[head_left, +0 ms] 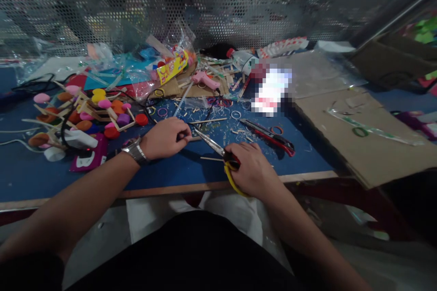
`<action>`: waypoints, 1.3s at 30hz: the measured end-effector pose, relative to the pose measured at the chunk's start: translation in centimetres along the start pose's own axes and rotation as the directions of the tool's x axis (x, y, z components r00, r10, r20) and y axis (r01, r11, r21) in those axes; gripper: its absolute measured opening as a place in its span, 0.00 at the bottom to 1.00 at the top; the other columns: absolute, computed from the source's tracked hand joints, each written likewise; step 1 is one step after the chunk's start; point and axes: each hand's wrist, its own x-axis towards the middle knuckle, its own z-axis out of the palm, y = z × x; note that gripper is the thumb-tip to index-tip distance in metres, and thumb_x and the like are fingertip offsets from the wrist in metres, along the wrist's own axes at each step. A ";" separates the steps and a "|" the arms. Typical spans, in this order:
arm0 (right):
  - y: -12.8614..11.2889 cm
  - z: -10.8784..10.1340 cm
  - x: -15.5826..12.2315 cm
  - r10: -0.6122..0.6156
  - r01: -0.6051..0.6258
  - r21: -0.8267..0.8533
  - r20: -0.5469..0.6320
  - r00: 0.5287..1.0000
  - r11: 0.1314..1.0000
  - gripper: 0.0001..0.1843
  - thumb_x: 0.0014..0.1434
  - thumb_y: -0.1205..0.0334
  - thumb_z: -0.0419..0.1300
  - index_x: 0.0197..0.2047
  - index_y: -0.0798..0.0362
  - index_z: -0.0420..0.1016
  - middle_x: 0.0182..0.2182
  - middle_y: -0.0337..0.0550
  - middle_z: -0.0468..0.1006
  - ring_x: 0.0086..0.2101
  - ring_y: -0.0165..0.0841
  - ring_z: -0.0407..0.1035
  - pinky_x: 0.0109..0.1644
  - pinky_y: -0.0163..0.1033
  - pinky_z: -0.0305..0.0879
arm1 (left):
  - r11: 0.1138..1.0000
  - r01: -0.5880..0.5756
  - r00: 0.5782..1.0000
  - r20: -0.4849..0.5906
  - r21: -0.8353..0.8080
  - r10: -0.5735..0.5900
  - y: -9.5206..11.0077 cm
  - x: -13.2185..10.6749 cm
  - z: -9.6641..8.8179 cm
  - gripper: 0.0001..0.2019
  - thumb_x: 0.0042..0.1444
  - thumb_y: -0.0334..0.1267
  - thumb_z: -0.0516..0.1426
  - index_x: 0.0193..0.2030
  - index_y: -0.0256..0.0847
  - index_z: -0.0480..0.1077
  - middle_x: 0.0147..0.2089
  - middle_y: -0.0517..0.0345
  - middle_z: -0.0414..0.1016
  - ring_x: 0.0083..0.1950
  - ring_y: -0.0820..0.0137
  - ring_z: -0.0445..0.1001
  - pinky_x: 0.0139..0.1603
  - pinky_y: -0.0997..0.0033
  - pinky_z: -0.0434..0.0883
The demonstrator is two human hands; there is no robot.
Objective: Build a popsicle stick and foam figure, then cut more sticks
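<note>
My right hand point(254, 168) is closed round the handles of a pair of scissors point(210, 142), whose yellow loop hangs below my palm. The metal blades point up and left, and their tips lie close to my left hand point(167, 137). That hand, with a watch point(135, 151) on its wrist, has its fingers curled together; what they pinch, if anything, is hidden. A thin wooden stick point(211, 120) lies just beyond the blade tips, and another stick point(210, 159) lies beneath the scissors.
A utility knife point(268, 136) rests right of the scissors. Behind are a pink glue gun point(205, 81), a plastic bottle point(244, 61) and a blurred bright screen point(272, 91). Colourful stick-built pieces point(102, 109) crowd the left beside a purple box point(89, 157). Cardboard point(362, 145) covers the right.
</note>
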 end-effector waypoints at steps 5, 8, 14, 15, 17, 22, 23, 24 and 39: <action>-0.4 -0.1 0.0 -0.021 0.021 0.009 0.001 1.000 1.000 0.15 0.48 0.73 0.56 0.40 0.52 0.74 0.31 0.44 0.77 0.35 0.40 0.70 0.45 0.43 0.55 | 0.993 -0.092 0.991 0.093 -0.067 0.098 1.3 -0.1 0.4 0.06 0.61 0.37 0.60 0.35 0.40 0.77 0.32 0.56 0.78 0.39 0.66 0.73 0.44 0.65 0.69; -0.8 -0.2 -0.1 -0.040 0.040 0.016 0.006 0.999 0.999 0.16 0.47 0.73 0.56 0.40 0.52 0.75 0.30 0.44 0.78 0.35 0.40 0.70 0.45 0.43 0.54 | 0.990 -0.119 0.985 0.114 -0.076 0.128 1.8 -0.2 0.4 0.05 0.59 0.35 0.61 0.34 0.39 0.77 0.31 0.55 0.75 0.39 0.65 0.72 0.43 0.65 0.69; -1.3 0.0 -0.1 -0.044 0.044 0.019 0.000 0.999 0.999 0.14 0.49 0.73 0.56 0.39 0.52 0.74 0.30 0.44 0.78 0.35 0.40 0.71 0.45 0.42 0.55 | 0.987 -0.132 0.983 0.119 -0.089 0.142 2.0 -0.3 0.3 0.04 0.59 0.35 0.62 0.35 0.40 0.79 0.32 0.56 0.74 0.40 0.65 0.71 0.43 0.67 0.69; -1.3 0.0 0.0 -0.043 0.043 0.019 0.000 0.999 0.999 0.14 0.49 0.73 0.56 0.39 0.52 0.74 0.31 0.44 0.79 0.35 0.40 0.71 0.45 0.43 0.55 | 0.988 -0.128 0.983 0.117 -0.090 0.138 2.0 -0.3 0.3 0.04 0.59 0.35 0.62 0.35 0.40 0.79 0.32 0.56 0.75 0.40 0.65 0.71 0.43 0.66 0.68; -1.3 0.0 0.1 -0.041 0.041 0.017 0.000 0.999 0.999 0.13 0.50 0.72 0.57 0.39 0.52 0.74 0.31 0.45 0.80 0.36 0.41 0.72 0.45 0.43 0.55 | 0.989 -0.121 0.985 0.111 -0.090 0.131 1.9 -0.3 0.4 0.04 0.58 0.34 0.62 0.35 0.40 0.79 0.31 0.56 0.75 0.40 0.65 0.71 0.44 0.66 0.68; -1.4 0.1 0.6 -0.032 0.033 0.018 -0.009 0.999 0.999 0.09 0.55 0.68 0.59 0.41 0.52 0.74 0.37 0.49 0.82 0.40 0.43 0.74 0.46 0.44 0.58 | 0.986 -0.128 0.985 0.104 -0.111 0.140 1.6 -0.3 0.6 0.04 0.58 0.33 0.63 0.33 0.41 0.79 0.31 0.57 0.79 0.41 0.64 0.72 0.47 0.64 0.68; -1.4 0.2 0.7 -0.030 0.030 0.019 -0.012 0.999 0.999 0.09 0.56 0.68 0.59 0.41 0.52 0.75 0.37 0.50 0.83 0.40 0.44 0.74 0.47 0.44 0.58 | 0.984 -0.135 0.984 0.104 -0.119 0.147 1.6 -0.3 0.6 0.04 0.58 0.32 0.63 0.32 0.41 0.79 0.32 0.57 0.80 0.41 0.64 0.73 0.47 0.64 0.69; -1.4 0.2 0.7 -0.027 0.028 0.021 -0.014 1.000 0.999 0.09 0.56 0.68 0.59 0.41 0.52 0.75 0.38 0.50 0.83 0.41 0.44 0.75 0.47 0.44 0.59 | 0.982 -0.142 0.982 0.104 -0.127 0.155 1.6 -0.3 0.6 0.04 0.58 0.32 0.63 0.32 0.41 0.79 0.33 0.57 0.81 0.42 0.64 0.74 0.48 0.63 0.69; -1.4 0.4 1.2 0.008 -0.007 0.047 -0.015 1.000 0.999 0.06 0.58 0.66 0.60 0.40 0.51 0.74 0.35 0.47 0.81 0.38 0.42 0.73 0.45 0.44 0.60 | 0.968 -0.169 0.973 0.124 -0.188 0.194 1.0 -0.2 0.3 0.07 0.56 0.30 0.61 0.36 0.43 0.82 0.35 0.58 0.83 0.43 0.65 0.76 0.50 0.64 0.69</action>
